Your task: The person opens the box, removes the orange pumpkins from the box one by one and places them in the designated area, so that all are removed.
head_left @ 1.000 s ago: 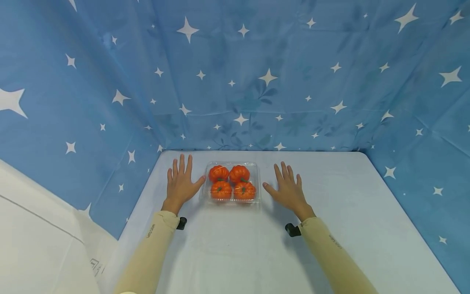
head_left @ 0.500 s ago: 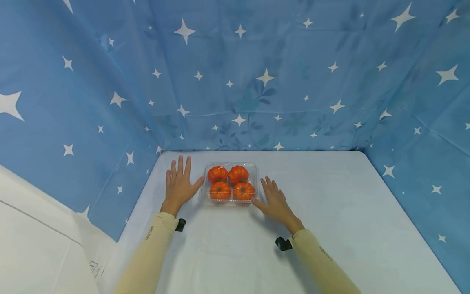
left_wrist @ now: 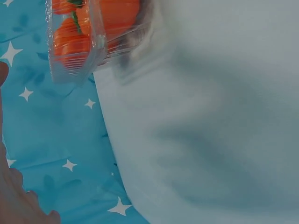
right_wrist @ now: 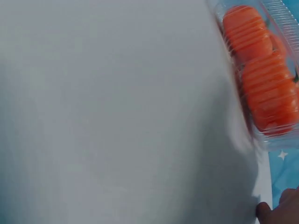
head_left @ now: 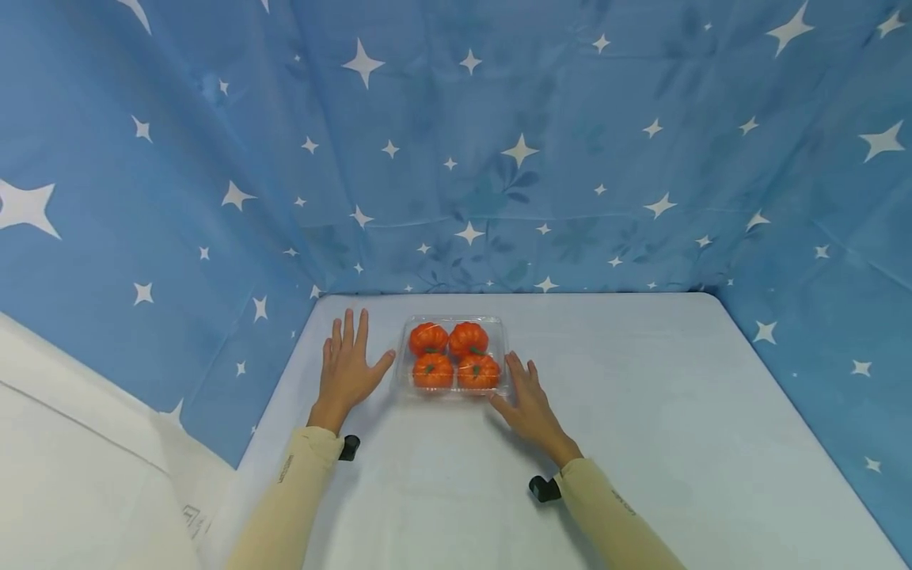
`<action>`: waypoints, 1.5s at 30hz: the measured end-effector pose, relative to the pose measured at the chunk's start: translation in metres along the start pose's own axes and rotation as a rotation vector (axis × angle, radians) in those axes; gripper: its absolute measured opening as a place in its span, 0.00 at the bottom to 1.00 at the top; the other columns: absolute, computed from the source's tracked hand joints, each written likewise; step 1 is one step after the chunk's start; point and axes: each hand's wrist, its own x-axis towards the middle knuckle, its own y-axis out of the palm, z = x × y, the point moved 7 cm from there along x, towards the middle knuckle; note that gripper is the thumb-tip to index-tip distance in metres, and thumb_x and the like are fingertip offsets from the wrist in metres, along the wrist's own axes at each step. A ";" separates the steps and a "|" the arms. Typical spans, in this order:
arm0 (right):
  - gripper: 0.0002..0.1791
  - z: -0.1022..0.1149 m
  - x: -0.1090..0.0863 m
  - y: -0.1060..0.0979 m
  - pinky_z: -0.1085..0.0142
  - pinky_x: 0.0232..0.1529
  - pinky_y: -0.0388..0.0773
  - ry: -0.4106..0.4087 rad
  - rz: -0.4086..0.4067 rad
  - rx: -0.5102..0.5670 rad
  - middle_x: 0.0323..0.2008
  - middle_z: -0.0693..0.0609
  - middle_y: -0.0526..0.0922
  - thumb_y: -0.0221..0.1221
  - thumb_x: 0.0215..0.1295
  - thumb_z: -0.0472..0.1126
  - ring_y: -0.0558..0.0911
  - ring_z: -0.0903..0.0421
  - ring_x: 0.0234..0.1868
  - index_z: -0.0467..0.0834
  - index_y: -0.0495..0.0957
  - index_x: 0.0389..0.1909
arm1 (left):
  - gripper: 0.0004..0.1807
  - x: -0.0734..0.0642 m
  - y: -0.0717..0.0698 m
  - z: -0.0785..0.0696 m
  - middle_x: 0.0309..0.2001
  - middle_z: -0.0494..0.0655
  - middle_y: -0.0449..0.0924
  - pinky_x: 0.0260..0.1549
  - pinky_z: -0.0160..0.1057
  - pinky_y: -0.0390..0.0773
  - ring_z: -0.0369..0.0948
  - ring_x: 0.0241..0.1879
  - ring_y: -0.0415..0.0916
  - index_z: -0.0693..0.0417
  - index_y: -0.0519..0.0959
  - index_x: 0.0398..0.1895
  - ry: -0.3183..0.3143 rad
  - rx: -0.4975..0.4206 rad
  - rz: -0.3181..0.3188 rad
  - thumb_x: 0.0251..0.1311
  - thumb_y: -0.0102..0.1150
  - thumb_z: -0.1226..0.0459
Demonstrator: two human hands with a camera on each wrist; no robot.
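A clear plastic clamshell box [head_left: 450, 392] stands near the back of the white table, with several small orange pumpkins [head_left: 432, 370] inside. To its left, my left hand [head_left: 347, 372] is spread with straight fingers, the thumb pointing at the box but apart from it. My right hand [head_left: 530, 408] is at the box's front right corner, fingers extended; whether it touches the plastic I cannot tell. Ridged side walls of the box [left_wrist: 70, 70] show in the left wrist view. Only the thumb and a fingertip of the right hand [right_wrist: 280, 212] appear in the right wrist view, below the box.
The white table [head_left: 641, 396] has rounded back corners. A blue star-patterned curtain [head_left: 570, 158] hangs behind it and at both sides. White cloth or sheeting [head_left: 78, 459] drapes at the lower left. Each wrist carries a small black camera [head_left: 545, 488].
My right hand has moved left and toward me, from beside the box to its front right corner. The left hand stays nearly in place. The box has not visibly moved on the table.
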 end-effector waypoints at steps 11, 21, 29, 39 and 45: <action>0.49 -0.011 -0.001 0.003 0.23 0.73 0.46 -0.033 -0.057 0.077 0.85 0.36 0.51 0.64 0.75 0.51 0.43 0.27 0.83 0.38 0.50 0.86 | 0.56 -0.023 0.024 0.005 0.87 0.59 0.30 0.78 0.68 0.39 0.62 0.84 0.28 0.59 0.37 0.88 0.003 -0.176 0.035 0.74 0.62 0.47; 0.49 -0.007 -0.002 0.008 0.20 0.72 0.45 -0.055 -0.098 0.090 0.83 0.35 0.55 0.64 0.73 0.48 0.42 0.26 0.83 0.37 0.51 0.86 | 0.54 -0.041 0.080 0.009 0.87 0.56 0.40 0.78 0.68 0.43 0.63 0.84 0.33 0.60 0.45 0.88 0.004 -0.368 0.138 0.72 0.65 0.49; 0.50 -0.007 -0.004 0.011 0.22 0.73 0.43 -0.021 -0.083 0.100 0.84 0.34 0.52 0.63 0.72 0.49 0.44 0.28 0.83 0.40 0.49 0.87 | 0.55 -0.053 0.101 0.008 0.87 0.58 0.42 0.78 0.67 0.46 0.61 0.84 0.38 0.49 0.44 0.90 -0.084 -0.539 0.133 0.71 0.68 0.49; 0.50 -0.009 -0.005 0.012 0.30 0.78 0.41 -0.017 -0.069 0.089 0.85 0.37 0.51 0.62 0.74 0.49 0.46 0.33 0.84 0.40 0.47 0.87 | 0.50 -0.059 0.109 0.004 0.86 0.54 0.49 0.78 0.66 0.50 0.59 0.83 0.47 0.48 0.47 0.89 -0.129 -0.669 -0.006 0.74 0.66 0.55; 0.49 -0.007 -0.005 0.010 0.34 0.80 0.39 -0.045 -0.078 0.093 0.84 0.36 0.52 0.62 0.75 0.48 0.47 0.33 0.84 0.38 0.47 0.87 | 0.50 -0.060 0.113 0.000 0.86 0.53 0.49 0.77 0.68 0.48 0.58 0.83 0.46 0.47 0.46 0.89 -0.157 -0.733 -0.019 0.74 0.66 0.56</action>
